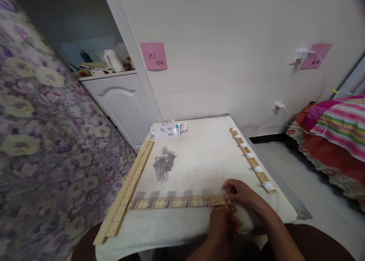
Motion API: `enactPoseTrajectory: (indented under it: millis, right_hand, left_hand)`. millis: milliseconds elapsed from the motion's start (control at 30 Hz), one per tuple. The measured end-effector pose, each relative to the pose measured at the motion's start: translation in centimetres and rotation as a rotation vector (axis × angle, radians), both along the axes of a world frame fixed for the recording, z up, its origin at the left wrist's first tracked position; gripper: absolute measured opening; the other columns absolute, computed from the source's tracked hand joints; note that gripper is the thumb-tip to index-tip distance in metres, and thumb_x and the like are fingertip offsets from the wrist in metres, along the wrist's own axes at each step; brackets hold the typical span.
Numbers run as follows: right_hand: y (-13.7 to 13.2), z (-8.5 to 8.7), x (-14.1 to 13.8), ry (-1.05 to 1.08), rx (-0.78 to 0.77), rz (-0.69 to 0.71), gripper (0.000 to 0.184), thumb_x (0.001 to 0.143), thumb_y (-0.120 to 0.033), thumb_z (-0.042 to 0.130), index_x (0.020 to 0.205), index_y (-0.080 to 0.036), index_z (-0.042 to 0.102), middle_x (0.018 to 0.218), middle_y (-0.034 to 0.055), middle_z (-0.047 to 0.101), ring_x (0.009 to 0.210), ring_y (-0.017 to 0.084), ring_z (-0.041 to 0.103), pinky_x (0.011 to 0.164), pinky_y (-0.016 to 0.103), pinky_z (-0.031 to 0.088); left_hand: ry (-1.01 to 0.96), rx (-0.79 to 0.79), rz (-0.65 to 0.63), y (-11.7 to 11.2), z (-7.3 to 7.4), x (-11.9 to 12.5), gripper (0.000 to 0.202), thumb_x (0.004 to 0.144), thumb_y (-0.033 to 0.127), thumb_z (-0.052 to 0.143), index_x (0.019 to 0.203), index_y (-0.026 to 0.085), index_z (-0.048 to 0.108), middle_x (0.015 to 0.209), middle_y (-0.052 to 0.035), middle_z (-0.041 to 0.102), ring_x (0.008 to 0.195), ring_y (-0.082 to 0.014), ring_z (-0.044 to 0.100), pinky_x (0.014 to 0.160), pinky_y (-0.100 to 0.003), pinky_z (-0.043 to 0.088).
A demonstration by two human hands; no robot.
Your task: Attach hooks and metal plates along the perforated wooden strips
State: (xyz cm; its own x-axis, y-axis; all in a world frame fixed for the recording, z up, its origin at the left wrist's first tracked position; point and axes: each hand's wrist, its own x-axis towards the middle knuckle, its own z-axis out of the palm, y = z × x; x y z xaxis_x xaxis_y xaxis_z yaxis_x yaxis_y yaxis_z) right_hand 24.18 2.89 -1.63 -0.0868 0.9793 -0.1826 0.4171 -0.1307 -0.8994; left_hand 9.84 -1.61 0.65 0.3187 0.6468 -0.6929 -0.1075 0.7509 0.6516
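A perforated wooden strip lies across the near part of the table, with several metal hooks on clear backings spaced along it. At its right end, a small metal hook shows between my two hands. My right hand reaches in from the right, its fingers curled and its thumb at this hook. My left hand is closed at the near edge of the same end, fingertips against the strip. A loose pile of hooks on clear backings lies further back on the left.
Two perforated wooden strips lie along the table's left edge. Another strip, bearing several white-backed hooks, runs along the right. Flat hook packages rest at the back left of the cloth-covered table. A floral curtain hangs at left.
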Motion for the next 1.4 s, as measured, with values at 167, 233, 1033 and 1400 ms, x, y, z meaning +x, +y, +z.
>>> enactPoseTrajectory:
  millis: [167,233,1033,1400]
  right_hand:
    - [0.2,0.2,0.0,0.002,-0.018,0.025,0.027,0.057,-0.015,0.062,0.084,-0.017,0.061,0.071,-0.0032,0.058,0.065,0.012,0.052,0.059,0.021,0.041]
    - [0.1,0.5,-0.1,0.003,-0.024,0.021,0.028,0.057,-0.016,0.062,0.085,-0.017,0.062,0.070,-0.0030,0.058,0.065,0.012,0.052,0.058,0.021,0.040]
    - [-0.3,-0.3,0.3,-0.094,0.003,-0.117,0.027,0.059,-0.024,0.068,0.085,-0.020,0.063,0.077,-0.0009,0.060,0.072,0.016,0.054,0.063,0.025,0.041]
    - [0.1,-1.0,0.5,-0.132,0.009,-0.033,0.026,0.059,-0.021,0.066,0.084,-0.020,0.060,0.072,-0.0034,0.053,0.066,0.013,0.050,0.059,0.023,0.038]
  left_hand:
    - [0.011,0.008,0.011,0.1,-0.2,0.0,0.029,0.072,0.035,0.043,0.088,0.014,0.054,0.049,0.0001,0.056,0.036,-0.0099,0.045,0.045,-0.024,0.020]
    - [0.010,0.022,0.009,0.1,-0.2,-0.1,0.030,0.070,0.036,0.045,0.088,0.014,0.053,0.048,0.0003,0.056,0.035,-0.0097,0.045,0.044,-0.024,0.019]
    - [-0.020,0.016,0.025,0.1,-0.5,-0.2,0.026,0.072,0.036,0.044,0.085,0.015,0.052,0.048,0.0012,0.056,0.034,-0.0087,0.045,0.043,-0.023,0.021]
    - [-0.021,0.013,0.005,0.1,-1.0,0.0,0.024,0.071,0.031,0.038,0.084,0.016,0.050,0.043,0.0006,0.054,0.029,-0.0100,0.042,0.039,-0.024,0.022]
